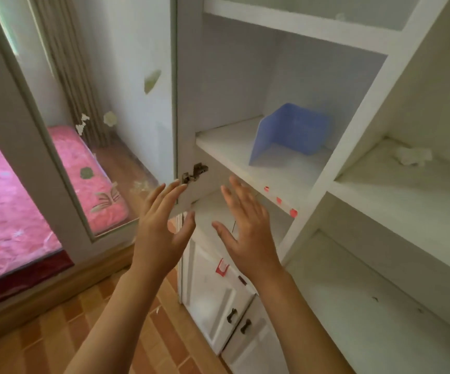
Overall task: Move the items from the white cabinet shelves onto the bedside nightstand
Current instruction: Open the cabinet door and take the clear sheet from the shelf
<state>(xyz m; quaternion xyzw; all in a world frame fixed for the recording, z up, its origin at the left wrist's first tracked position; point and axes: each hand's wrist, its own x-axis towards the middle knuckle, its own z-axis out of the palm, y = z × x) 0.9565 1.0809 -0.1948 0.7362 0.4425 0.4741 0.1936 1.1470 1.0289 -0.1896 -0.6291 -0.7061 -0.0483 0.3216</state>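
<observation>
We are reaching toward the white cabinet (pixel 353 136) with 2 bare hands, so we are judging this to be the approach to a pick, not yet a grasp. Our left hand (pixel 161 228) is hanging with fingers spread and straight, holding nothing, its fingertips lying just below the door hinge (pixel 194 172). Our right hand (pixel 245 228) is beside it, palm turned inward, fingers likewise spread and empty. The 2 palms are facing each other with a gap between them, as if we are readying a 2-handed take.

Beyond and above the right hand, the blue folded sheet (pixel 288 133) is standing on the shelf (pixel 218 139), well apart from both hands. It is looking like thin, stiff plastic bent into an open-fronted screen, pale blue, resting on its lower edges toward the back of the compartment. We are judging it light and easily tipped, so the next move is calling for lifting both hands up to that shelf and closing them gently on its 2 side panels.

Farther right of the hands, a small crumpled white scrap (pixel 413 156) is lying on the neighbouring shelf; we cannot tell what it is.
</observation>
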